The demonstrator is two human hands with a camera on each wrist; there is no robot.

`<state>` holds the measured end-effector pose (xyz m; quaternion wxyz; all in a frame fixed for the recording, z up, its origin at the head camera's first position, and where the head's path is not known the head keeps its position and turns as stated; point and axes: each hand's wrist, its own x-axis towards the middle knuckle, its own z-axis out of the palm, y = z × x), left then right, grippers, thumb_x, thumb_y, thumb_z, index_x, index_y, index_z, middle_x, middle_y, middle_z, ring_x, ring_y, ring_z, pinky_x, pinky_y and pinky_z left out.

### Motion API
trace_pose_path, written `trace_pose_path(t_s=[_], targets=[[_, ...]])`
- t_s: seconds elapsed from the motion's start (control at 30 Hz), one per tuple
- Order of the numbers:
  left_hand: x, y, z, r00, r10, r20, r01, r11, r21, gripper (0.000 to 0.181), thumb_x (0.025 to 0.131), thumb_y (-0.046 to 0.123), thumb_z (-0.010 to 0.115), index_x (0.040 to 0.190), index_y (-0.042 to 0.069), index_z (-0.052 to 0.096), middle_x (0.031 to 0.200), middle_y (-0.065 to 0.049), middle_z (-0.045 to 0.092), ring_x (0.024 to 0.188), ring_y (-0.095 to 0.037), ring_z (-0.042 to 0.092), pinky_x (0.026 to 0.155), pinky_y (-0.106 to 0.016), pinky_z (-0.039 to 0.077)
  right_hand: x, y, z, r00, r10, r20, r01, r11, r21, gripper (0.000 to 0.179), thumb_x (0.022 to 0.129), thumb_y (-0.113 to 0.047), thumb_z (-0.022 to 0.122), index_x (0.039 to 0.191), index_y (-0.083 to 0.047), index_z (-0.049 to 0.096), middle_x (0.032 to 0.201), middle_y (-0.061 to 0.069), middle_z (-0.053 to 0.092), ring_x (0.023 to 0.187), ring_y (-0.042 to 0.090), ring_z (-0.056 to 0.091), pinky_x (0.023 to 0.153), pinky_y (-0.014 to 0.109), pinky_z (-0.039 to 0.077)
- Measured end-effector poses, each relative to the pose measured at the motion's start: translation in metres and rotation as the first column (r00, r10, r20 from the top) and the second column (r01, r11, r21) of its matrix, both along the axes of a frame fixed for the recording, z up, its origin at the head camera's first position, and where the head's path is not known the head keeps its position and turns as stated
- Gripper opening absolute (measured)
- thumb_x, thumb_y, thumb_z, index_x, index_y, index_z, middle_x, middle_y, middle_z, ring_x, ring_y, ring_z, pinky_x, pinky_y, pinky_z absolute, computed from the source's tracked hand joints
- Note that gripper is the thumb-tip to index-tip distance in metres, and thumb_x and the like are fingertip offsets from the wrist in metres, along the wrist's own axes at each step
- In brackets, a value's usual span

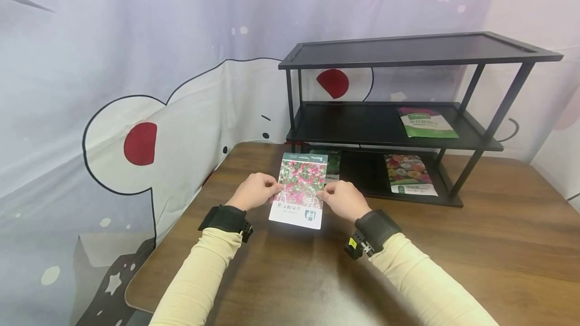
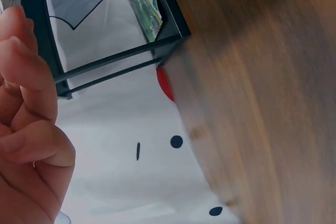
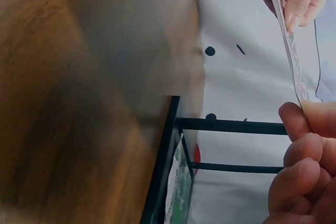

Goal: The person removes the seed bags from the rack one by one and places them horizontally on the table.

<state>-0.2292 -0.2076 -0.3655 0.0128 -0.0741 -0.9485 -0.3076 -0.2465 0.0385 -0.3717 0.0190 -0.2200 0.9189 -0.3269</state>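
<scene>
Both hands hold a flat flower seed packet (image 1: 301, 180) over the wooden table, in front of the rack. Pink blossoms among green leaves cover its picture; a dark green band runs along the far edge and a white strip along the near one. My left hand (image 1: 256, 190) pinches one side edge between thumb and fingers. On the opposite edge my right hand (image 1: 345, 200) pinches it the same way. From the right wrist the packet (image 3: 292, 59) appears nearly edge-on, with thumb and fingertip at its near end. Black bands circle both wrists.
A black three-tier rack (image 1: 385, 122) stands behind the hands. A green and white packet (image 1: 428, 124) lies on its middle shelf. The bottom shelf bears a packet picturing colourful flowers (image 1: 410, 172) and a dark green packet (image 1: 333, 165), partly hidden. A patterned curtain (image 1: 181, 39) hangs behind the table (image 1: 290, 275).
</scene>
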Motion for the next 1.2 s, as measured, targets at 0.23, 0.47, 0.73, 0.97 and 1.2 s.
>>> trace_pose_path(t_s=[0.23,0.47,0.73,0.97,1.2], targets=[[0.000,-0.004,-0.007,0.999,-0.012,0.048,0.013,1.000,-0.019,0.033,0.091,0.032,0.059,0.063,0.015,0.062,0.064,-0.012,0.061,0.052,-0.013,0.045,0.051,-0.029,0.033,0.000,-0.005,-0.011,1.000,-0.005,0.026,0.005,1.000,0.010,0.030,0.091,-0.031,0.057,0.068,-0.013,0.064,0.050,-0.004,0.034,0.047,0.013,0.033,0.046,0.029,0.026],[0.000,-0.008,-0.012,0.997,-0.020,0.080,0.022,0.999,-0.028,0.033,0.091,0.030,0.059,0.064,0.011,0.064,0.058,-0.006,0.058,0.052,-0.013,0.043,0.050,-0.028,0.032,0.000,-0.010,-0.020,0.999,-0.004,0.050,0.003,1.000,0.021,0.027,0.091,-0.030,0.057,0.071,-0.014,0.065,0.050,-0.004,0.034,0.047,0.012,0.033,0.046,0.029,0.027],[-0.002,-0.012,-0.018,0.994,-0.026,0.106,0.029,0.999,-0.027,0.033,0.091,0.027,0.058,0.063,0.011,0.062,0.057,-0.006,0.057,0.050,-0.012,0.041,0.050,-0.028,0.030,0.000,-0.013,-0.027,0.998,-0.005,0.067,0.003,0.999,0.039,0.028,0.092,-0.030,0.056,0.072,-0.013,0.064,0.051,-0.003,0.035,0.048,0.013,0.034,0.047,0.029,0.027],[-0.003,-0.011,-0.031,0.987,-0.033,0.159,0.039,0.999,-0.036,0.031,0.091,0.026,0.058,0.064,0.011,0.062,0.057,-0.007,0.057,0.052,-0.012,0.045,0.052,-0.029,0.033,0.001,-0.015,-0.035,0.997,-0.002,0.080,-0.002,0.999,0.051,0.028,0.092,-0.028,0.056,0.071,-0.011,0.064,0.052,-0.003,0.036,0.047,0.012,0.033,0.046,0.028,0.026],[-0.004,-0.010,-0.041,0.982,-0.023,0.190,0.036,0.997,-0.065,0.034,0.090,0.028,0.058,0.061,0.010,0.060,0.056,-0.007,0.057,0.050,-0.012,0.044,0.050,-0.028,0.032,0.000,-0.017,-0.045,0.996,0.014,0.089,-0.021,0.997,0.078,0.031,0.092,-0.026,0.055,0.068,-0.007,0.061,0.052,-0.003,0.041,0.047,0.012,0.036,0.047,0.027,0.027]])
